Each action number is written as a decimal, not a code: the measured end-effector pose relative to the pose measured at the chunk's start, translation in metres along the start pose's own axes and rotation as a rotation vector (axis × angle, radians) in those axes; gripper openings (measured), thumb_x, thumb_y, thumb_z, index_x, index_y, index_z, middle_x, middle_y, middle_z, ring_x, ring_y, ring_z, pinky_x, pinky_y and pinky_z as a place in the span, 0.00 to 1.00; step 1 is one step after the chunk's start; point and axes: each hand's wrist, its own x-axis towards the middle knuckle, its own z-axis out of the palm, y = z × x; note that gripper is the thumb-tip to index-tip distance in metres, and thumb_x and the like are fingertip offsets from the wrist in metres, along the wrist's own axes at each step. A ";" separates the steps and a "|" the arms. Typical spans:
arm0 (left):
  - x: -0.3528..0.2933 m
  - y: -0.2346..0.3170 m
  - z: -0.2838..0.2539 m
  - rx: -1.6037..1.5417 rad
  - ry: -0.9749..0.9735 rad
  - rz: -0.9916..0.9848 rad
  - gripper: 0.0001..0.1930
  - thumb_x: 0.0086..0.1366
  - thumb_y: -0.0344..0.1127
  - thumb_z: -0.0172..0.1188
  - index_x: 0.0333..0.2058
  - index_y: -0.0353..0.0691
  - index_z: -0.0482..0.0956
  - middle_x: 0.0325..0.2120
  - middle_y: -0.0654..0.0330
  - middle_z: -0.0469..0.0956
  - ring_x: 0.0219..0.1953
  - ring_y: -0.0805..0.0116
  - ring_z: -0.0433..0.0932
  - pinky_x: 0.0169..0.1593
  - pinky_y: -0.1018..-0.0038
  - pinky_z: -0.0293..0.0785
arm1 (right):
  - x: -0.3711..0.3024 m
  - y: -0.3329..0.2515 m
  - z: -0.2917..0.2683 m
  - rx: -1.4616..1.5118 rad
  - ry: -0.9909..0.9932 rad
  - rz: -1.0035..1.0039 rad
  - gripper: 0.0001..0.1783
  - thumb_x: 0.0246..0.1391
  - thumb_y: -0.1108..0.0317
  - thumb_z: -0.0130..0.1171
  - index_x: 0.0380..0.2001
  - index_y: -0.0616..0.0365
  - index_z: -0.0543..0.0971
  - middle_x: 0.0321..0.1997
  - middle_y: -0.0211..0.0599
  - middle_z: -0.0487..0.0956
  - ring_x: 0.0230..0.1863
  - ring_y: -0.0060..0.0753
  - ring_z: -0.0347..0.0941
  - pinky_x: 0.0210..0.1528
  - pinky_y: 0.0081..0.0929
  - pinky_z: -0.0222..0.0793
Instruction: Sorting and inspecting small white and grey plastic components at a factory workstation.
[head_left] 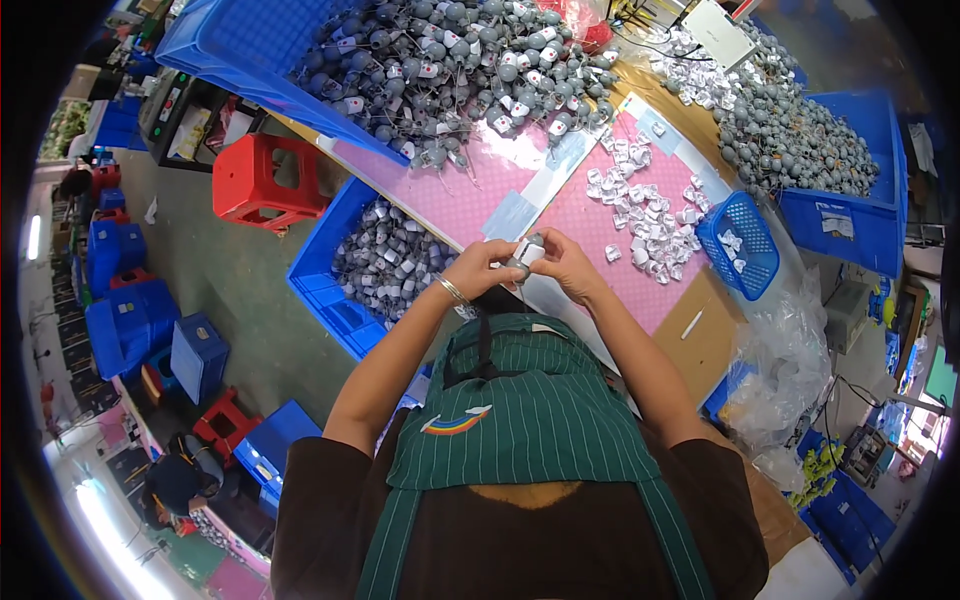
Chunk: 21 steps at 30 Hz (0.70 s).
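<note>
Between my two hands, just above the near edge of the pink-topped table [650, 290], is a small grey-and-white plastic part [530, 252] with rounded grey ends. My left hand [478, 270] pinches it from the left, a bracelet on that wrist. From the right, the fingers of my right hand [568, 268] close on the same part and cover some of it. Loose small white plastic pieces [650, 215] lie scattered on the pink surface beyond my right hand. A big heap of grey round-ended parts with thin wires [450, 75] covers the far side.
Below the table's left edge a blue crate [325, 312] holds grey-and-white parts. A small blue basket [765, 262] with a few white pieces stands at right, near a larger blue crate [840, 215]. Cardboard [690, 355] bears a white pen-like stick [691, 325]. Left stands a red stool [245, 180].
</note>
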 end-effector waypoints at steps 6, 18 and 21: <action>-0.001 0.010 0.004 0.185 0.082 0.115 0.21 0.52 0.29 0.62 0.47 0.37 0.74 0.33 0.59 0.71 0.32 0.70 0.76 0.35 0.75 0.78 | -0.003 0.001 0.012 0.143 0.079 -0.007 0.26 0.44 0.73 0.63 0.48 0.63 0.68 0.46 0.38 0.72 0.48 0.30 0.69 0.50 0.27 0.66; -0.004 -0.007 0.015 0.537 0.507 0.165 0.25 0.43 0.30 0.70 0.43 0.31 0.75 0.33 0.57 0.77 0.32 0.71 0.78 0.34 0.76 0.76 | 0.002 0.006 0.019 -0.286 0.328 -0.087 0.16 0.44 0.79 0.62 0.39 0.68 0.73 0.32 0.38 0.77 0.33 0.25 0.74 0.37 0.20 0.70; -0.007 -0.003 0.014 0.255 0.470 0.061 0.25 0.44 0.29 0.70 0.43 0.32 0.76 0.34 0.58 0.78 0.32 0.72 0.78 0.34 0.76 0.76 | -0.001 0.002 0.024 -0.230 0.329 -0.113 0.17 0.43 0.80 0.61 0.39 0.67 0.73 0.32 0.39 0.77 0.34 0.25 0.74 0.37 0.20 0.70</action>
